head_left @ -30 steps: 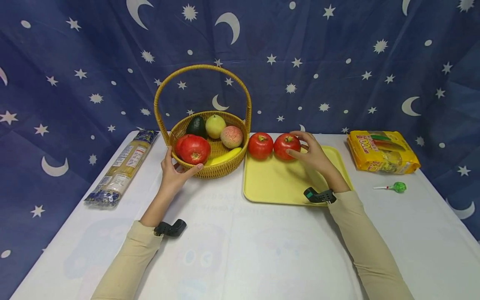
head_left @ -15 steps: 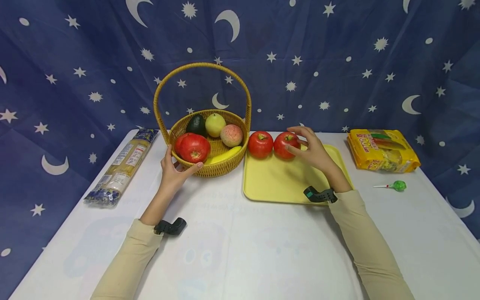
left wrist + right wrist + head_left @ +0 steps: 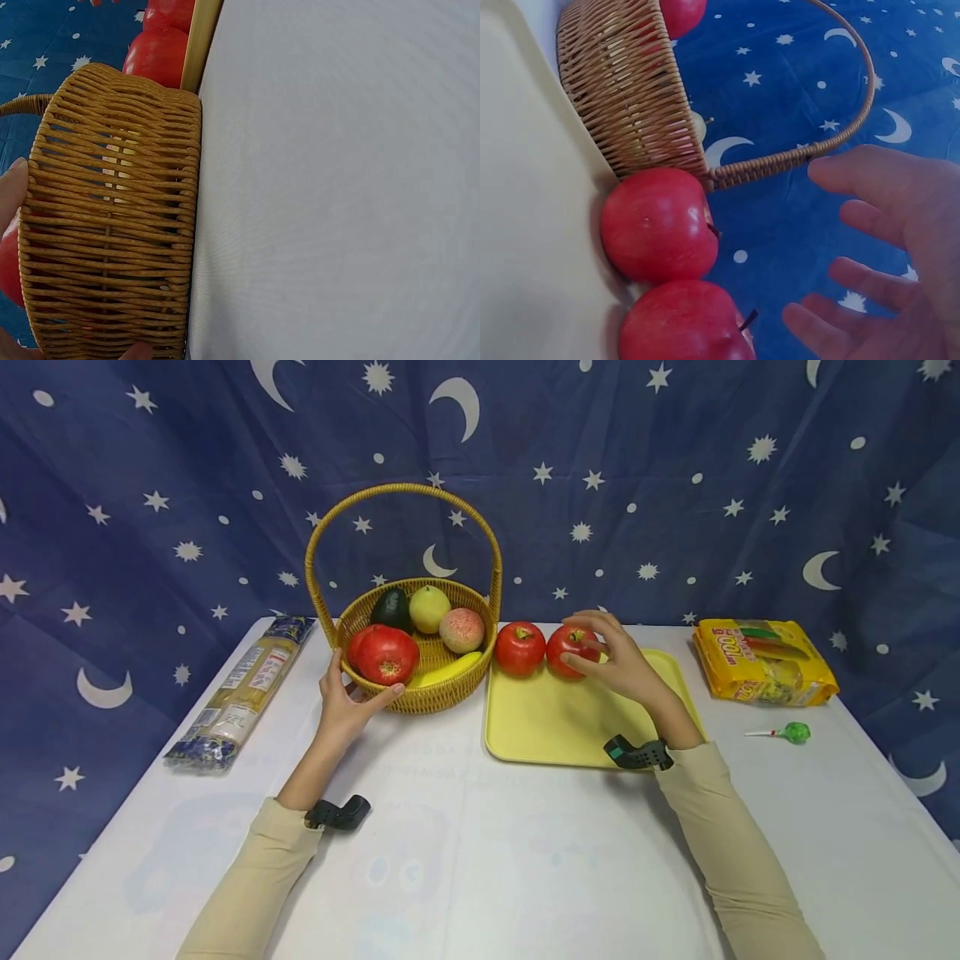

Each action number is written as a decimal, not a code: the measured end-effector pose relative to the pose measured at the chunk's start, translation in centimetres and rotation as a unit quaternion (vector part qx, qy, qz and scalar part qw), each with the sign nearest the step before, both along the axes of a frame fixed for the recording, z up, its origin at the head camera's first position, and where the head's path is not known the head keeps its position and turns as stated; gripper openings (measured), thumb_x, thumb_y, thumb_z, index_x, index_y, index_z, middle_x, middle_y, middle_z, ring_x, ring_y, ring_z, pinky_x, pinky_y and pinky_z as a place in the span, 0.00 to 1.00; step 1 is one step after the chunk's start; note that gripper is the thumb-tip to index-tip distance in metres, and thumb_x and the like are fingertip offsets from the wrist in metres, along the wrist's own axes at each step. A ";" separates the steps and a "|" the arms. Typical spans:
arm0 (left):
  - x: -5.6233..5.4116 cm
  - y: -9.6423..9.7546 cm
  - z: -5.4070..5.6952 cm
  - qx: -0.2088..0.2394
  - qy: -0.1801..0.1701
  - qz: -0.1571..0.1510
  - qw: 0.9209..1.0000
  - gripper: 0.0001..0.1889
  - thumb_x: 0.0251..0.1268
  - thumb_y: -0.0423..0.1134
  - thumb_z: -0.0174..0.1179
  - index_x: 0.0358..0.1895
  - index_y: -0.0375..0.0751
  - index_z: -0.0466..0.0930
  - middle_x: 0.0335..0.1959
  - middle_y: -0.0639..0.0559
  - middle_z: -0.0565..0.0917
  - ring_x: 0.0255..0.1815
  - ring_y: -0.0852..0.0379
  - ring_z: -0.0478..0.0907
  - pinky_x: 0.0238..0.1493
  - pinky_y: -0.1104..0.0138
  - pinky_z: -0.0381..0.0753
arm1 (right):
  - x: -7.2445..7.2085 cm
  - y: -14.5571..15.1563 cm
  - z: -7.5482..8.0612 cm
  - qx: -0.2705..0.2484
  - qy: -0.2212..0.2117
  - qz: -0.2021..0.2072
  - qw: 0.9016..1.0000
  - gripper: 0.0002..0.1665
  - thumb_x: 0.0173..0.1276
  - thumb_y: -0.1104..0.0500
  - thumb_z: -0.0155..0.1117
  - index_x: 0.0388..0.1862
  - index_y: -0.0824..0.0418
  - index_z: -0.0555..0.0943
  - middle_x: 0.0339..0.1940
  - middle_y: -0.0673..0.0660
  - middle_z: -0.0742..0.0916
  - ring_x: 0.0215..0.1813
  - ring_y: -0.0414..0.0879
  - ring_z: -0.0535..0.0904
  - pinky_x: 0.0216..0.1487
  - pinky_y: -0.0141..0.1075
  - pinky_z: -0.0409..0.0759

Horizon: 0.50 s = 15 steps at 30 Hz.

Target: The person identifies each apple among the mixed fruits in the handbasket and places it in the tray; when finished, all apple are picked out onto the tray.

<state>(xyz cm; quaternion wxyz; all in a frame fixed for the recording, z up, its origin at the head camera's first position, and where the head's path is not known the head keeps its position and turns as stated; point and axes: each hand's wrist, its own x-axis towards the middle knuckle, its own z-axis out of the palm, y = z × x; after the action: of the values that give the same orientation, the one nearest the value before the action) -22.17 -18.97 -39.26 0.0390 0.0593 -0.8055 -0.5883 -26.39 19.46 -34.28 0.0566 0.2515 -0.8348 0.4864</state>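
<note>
My left hand grips the near left rim of a wicker basket, its thumb on the rim in the left wrist view. Inside the basket lie an avocado, a yellow-green pear, a peach, a banana and red fruit. Two red apples sit side by side at the far left of a yellow tray: the left apple is by the basket, the right apple under my right hand. That hand's fingers are spread and apart from the apples in the right wrist view.
A clear bag of noodles lies left of the basket. A yellow snack packet and a green lollipop lie right of the tray. A dark blue curtain hangs behind the white table.
My right hand has risen slightly off the right apple, its fingers loosening. The left hand, basket and apples stay in place; the view shifts a little.
</note>
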 end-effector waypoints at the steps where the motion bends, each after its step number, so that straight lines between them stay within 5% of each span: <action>1: 0.0 0.0 0.0 0.000 0.000 0.000 1.000 0.59 0.59 0.46 0.69 0.79 0.53 0.27 0.76 0.40 0.35 0.75 0.39 0.54 0.69 0.53 0.67 | 0.0 0.0 0.0 0.002 0.001 0.002 1.000 0.29 0.64 0.68 0.68 0.63 0.69 0.72 0.65 0.67 0.70 0.68 0.63 0.64 0.68 0.58 0.67; 15: -0.2 -0.1 -0.1 -0.008 -0.001 0.003 1.000 0.59 0.59 0.48 0.69 0.79 0.51 0.28 0.76 0.38 0.37 0.75 0.38 0.55 0.69 0.52 0.67 | -0.2 -1.7 -0.7 0.011 -0.020 0.037 0.999 0.29 0.64 0.65 0.68 0.64 0.68 0.72 0.66 0.65 0.68 0.67 0.66 0.65 0.69 0.60 0.65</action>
<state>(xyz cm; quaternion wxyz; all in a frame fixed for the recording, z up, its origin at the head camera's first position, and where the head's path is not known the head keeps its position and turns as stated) -22.40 -19.05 -39.38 0.0403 0.0621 -0.8100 -0.5817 -26.63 17.74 -34.97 0.0191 0.2737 -0.8313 0.4834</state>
